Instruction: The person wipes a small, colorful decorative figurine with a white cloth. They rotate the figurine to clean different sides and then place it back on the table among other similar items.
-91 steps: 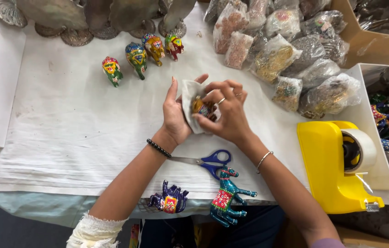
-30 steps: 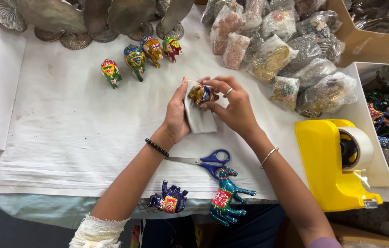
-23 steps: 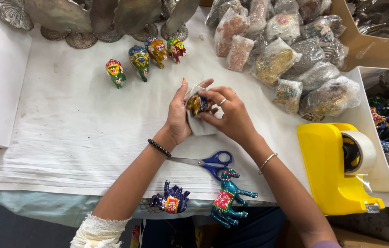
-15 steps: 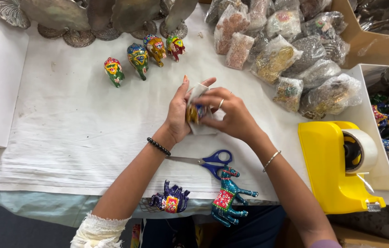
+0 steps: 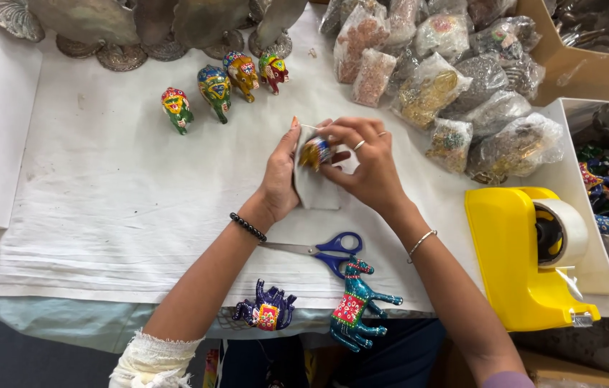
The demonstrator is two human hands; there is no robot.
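Both forearms reach forward from the lower edge and converge at the middle. The left hand (image 5: 280, 172) stands on edge, palm facing right, fingers straight and pointing away from the body. The right hand (image 5: 363, 161) lies opposite, palm down, fingers curled in towards the left palm, fingertips nearly meeting.

Small painted figurine (image 5: 315, 152) half-wrapped in white sheet (image 5: 316, 190)
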